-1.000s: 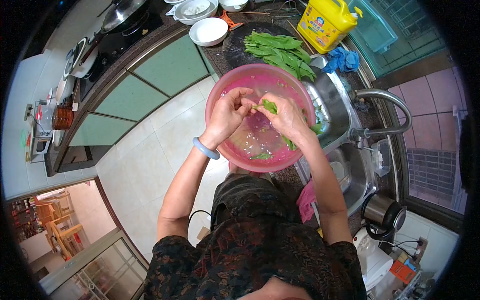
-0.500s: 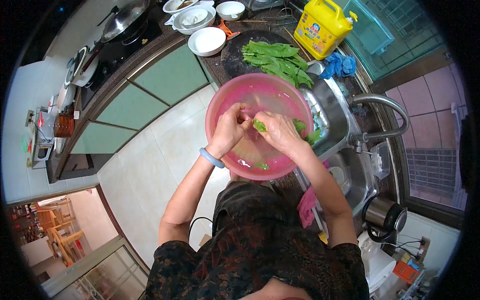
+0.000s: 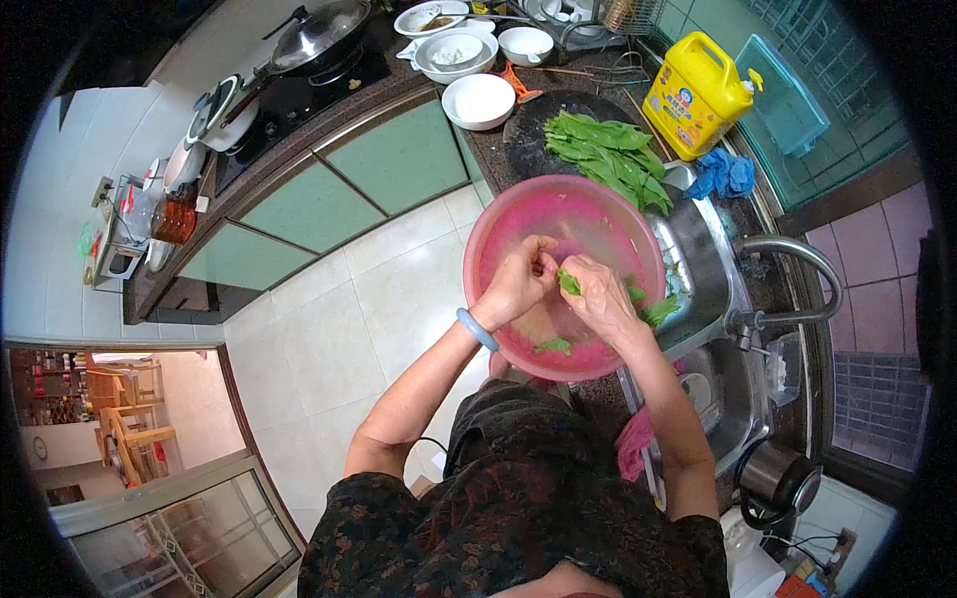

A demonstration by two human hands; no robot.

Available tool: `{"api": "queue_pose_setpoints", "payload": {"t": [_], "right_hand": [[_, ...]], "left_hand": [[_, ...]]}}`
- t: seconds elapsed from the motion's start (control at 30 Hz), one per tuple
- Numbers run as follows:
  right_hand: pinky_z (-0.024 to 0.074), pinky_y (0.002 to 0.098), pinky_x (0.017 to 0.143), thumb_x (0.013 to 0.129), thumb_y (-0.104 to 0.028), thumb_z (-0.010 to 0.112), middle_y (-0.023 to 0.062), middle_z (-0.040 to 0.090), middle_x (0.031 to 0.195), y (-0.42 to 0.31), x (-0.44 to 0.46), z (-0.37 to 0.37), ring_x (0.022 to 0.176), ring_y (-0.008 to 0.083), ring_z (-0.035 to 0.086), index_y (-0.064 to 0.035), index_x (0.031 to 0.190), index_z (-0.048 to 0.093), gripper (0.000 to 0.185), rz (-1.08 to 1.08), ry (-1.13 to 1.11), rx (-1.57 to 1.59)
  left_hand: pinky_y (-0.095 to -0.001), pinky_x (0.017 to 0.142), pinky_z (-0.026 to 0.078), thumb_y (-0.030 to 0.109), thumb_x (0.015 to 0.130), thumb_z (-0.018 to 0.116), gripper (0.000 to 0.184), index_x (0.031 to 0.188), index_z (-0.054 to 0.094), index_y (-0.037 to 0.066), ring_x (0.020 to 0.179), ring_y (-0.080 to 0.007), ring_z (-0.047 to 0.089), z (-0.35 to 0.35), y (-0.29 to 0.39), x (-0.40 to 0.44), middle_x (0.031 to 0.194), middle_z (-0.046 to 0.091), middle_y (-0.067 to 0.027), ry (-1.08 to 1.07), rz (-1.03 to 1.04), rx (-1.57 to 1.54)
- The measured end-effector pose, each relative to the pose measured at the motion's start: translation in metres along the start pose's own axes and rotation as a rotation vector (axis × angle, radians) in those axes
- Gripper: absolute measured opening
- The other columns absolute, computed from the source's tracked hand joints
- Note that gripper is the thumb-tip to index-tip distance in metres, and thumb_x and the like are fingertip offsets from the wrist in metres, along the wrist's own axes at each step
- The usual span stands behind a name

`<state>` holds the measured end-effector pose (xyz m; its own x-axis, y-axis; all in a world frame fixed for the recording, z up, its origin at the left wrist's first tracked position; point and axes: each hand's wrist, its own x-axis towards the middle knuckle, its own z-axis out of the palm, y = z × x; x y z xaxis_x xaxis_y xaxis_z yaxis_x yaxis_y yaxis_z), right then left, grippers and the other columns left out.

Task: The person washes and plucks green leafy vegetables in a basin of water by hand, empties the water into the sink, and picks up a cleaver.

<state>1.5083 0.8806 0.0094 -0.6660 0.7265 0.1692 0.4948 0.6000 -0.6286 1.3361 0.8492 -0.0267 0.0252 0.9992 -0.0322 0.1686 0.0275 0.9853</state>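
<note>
Both hands are over a pink basin (image 3: pixel 480 244) of water. My right hand (image 3: pixel 602 301) is closed on a green leaf (image 3: pixel 569 282), whose crumpled end pokes out by the thumb. Beside it, my left hand (image 3: pixel 520 282), with a pale blue bangle (image 3: pixel 477 329) at the wrist, has thumb and fingers drawn together; what they pinch, if anything, is too small to make out. A loose leaf piece (image 3: pixel 552 346) floats near the basin's front. More leaves (image 3: pixel 660 310) show by its right rim, partly behind my right hand.
A pile of long green leaves (image 3: pixel 608 154) lies on a dark round board (image 3: pixel 525 135) behind the basin. To the right are a steel sink (image 3: pixel 710 261), its curved faucet (image 3: pixel 812 256) and a yellow jug (image 3: pixel 695 97). White bowls (image 3: pixel 478 103) stand at the back; a kettle (image 3: pixel 776 476) is at lower right.
The camera view has shifted, so the basin, counter and hands appear farther right and slightly lower. Both hands keep nearly the same pose over the basin, the right still gripping the leaf.
</note>
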Motion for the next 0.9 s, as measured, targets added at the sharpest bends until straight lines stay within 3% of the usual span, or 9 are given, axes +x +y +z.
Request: {"api": "queue_pose_setpoints", "payload": {"t": [0.23, 0.37, 0.47, 0.6, 0.63, 0.67, 0.73, 0.87, 0.9], "right_hand": [[0.0464, 0.0451, 0.067, 0.082, -0.006, 0.063, 0.0195, 0.057, 0.084, 0.001, -0.006, 0.014, 0.081, 0.0412, 0.058, -0.0044, 0.092, 0.056, 0.012, 0.068, 0.357, 0.128], [0.0454, 0.0331, 0.065, 0.092, -0.019, 0.06, 0.0101, 0.063, 0.083, 0.0, 0.0, -0.029, 0.073, 0.0221, 0.059, -0.0075, 0.096, 0.06, 0.012, 0.431, 0.741, 0.375], [0.0421, 0.0259, 0.062, 0.094, -0.024, 0.058, 0.0026, 0.062, 0.085, -0.01, -0.01, -0.104, 0.068, 0.0106, 0.053, -0.0075, 0.094, 0.061, 0.017, 0.218, 0.924, 0.389], [0.0459, 0.0268, 0.061, 0.097, -0.017, 0.053, 0.0049, 0.06, 0.086, -0.049, -0.022, -0.186, 0.07, 0.0129, 0.055, -0.004, 0.091, 0.06, 0.015, 0.065, 1.159, 0.455], [0.0476, 0.0272, 0.064, 0.097, -0.017, 0.054, 0.006, 0.061, 0.085, -0.056, -0.022, -0.197, 0.072, 0.0141, 0.057, -0.0031, 0.092, 0.059, 0.016, -0.015, 1.215, 0.511], [0.0476, 0.0272, 0.064, 0.097, -0.017, 0.054, 0.006, 0.061, 0.085, -0.06, -0.021, -0.202, 0.072, 0.0141, 0.057, -0.0031, 0.092, 0.059, 0.016, -0.014, 1.217, 0.504], [0.0472, 0.0247, 0.067, 0.095, -0.018, 0.058, 0.0046, 0.065, 0.082, -0.063, -0.014, -0.207, 0.073, 0.0108, 0.059, -0.0037, 0.091, 0.062, 0.015, -0.079, 1.173, 0.389], [0.0472, 0.0265, 0.074, 0.094, -0.017, 0.059, 0.0029, 0.065, 0.077, -0.034, 0.006, -0.164, 0.075, 0.0101, 0.06, -0.0049, 0.094, 0.062, 0.013, 0.132, 0.608, 0.359], [0.0476, 0.0263, 0.068, 0.094, -0.021, 0.06, 0.0028, 0.064, 0.074, -0.012, 0.017, -0.136, 0.071, 0.0101, 0.06, -0.0044, 0.095, 0.061, 0.016, 0.242, 0.485, 0.477]], "left_hand": [[-0.0237, 0.077, 0.05, -0.005, 0.086, 0.058, 0.039, 0.124, 0.048, -0.003, 0.087, -0.0121, 0.06, 0.016, -0.002, -0.003, 0.095, 0.061, -0.0052, -0.053, -0.307, -0.683], [-0.0307, 0.075, 0.051, -0.006, 0.08, 0.061, 0.041, 0.119, 0.049, -0.003, 0.087, -0.0196, 0.064, 0.023, -0.039, 0.001, 0.093, 0.063, -0.0119, -0.059, -0.172, -0.14], [-0.0421, 0.082, 0.05, -0.009, 0.074, 0.055, 0.041, 0.115, 0.054, -0.004, 0.097, -0.0366, 0.064, 0.017, -0.044, -0.009, 0.098, 0.062, -0.0263, 0.011, -0.003, 0.469], [-0.0404, 0.081, 0.053, -0.002, 0.072, 0.063, 0.038, 0.11, 0.059, -0.003, 0.092, -0.0353, 0.066, 0.023, -0.055, -0.013, 0.095, 0.065, -0.0237, -0.023, 0.07, 0.936], [-0.0416, 0.08, 0.052, -0.002, 0.074, 0.058, 0.033, 0.107, 0.06, -0.001, 0.092, -0.0367, 0.065, 0.027, -0.05, -0.012, 0.094, 0.066, -0.0232, -0.082, -0.064, 1.024], [-0.0427, 0.079, 0.052, -0.003, 0.077, 0.054, 0.029, 0.105, 0.061, 0.0, 0.092, -0.0382, 0.065, 0.03, -0.045, -0.012, 0.093, 0.066, -0.0228, -0.142, -0.199, 1.11], [-0.044, 0.079, 0.052, 0.0, 0.077, 0.055, 0.025, 0.101, 0.062, 0.0, 0.091, -0.0382, 0.065, 0.03, -0.024, -0.007, 0.092, 0.066, -0.0225, -0.265, -0.171, 1.119], [-0.0457, 0.077, 0.052, 0.009, 0.079, 0.058, 0.016, 0.089, 0.064, -0.001, 0.087, -0.036, 0.067, 0.041, -0.024, -0.012, 0.088, 0.067, -0.0216, -0.441, -0.057, 0.97], [-0.0457, 0.077, 0.052, 0.009, 0.079, 0.058, 0.016, 0.089, 0.064, -0.001, 0.087, -0.036, 0.067, 0.044, -0.023, -0.011, 0.088, 0.067, -0.0216, -0.439, -0.055, 0.975]]}}
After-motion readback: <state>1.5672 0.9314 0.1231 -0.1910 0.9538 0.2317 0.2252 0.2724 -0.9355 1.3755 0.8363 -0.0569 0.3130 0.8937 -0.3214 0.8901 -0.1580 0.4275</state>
